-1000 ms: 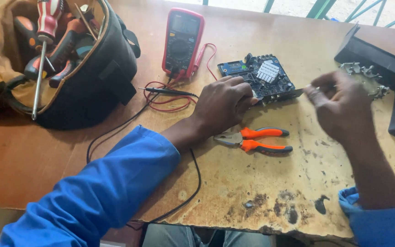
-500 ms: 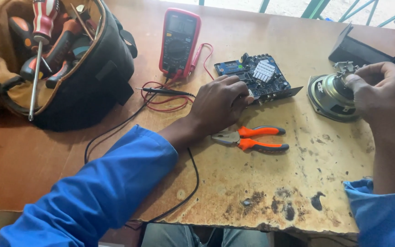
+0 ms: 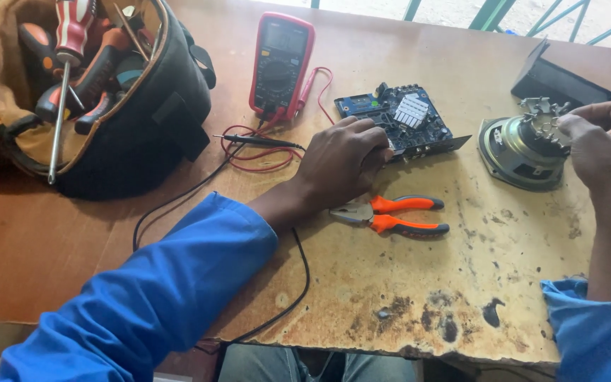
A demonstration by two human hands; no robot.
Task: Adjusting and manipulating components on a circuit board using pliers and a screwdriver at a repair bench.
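A red multimeter (image 3: 281,65) lies at upper centre of the wooden table (image 3: 419,283), its red and black leads (image 3: 259,145) coiled below it. Orange-handled pliers (image 3: 390,214) sit just below the left hand (image 3: 341,164), which rests curled, palm down, on the near edge of the circuit board (image 3: 401,120). At right, the right hand (image 3: 606,152) pinches the top of a round speaker (image 3: 521,145); what its fingertips grip looks like a small metal fitting. The open tool bag (image 3: 143,106), upper left, holds screwdrivers (image 3: 72,49).
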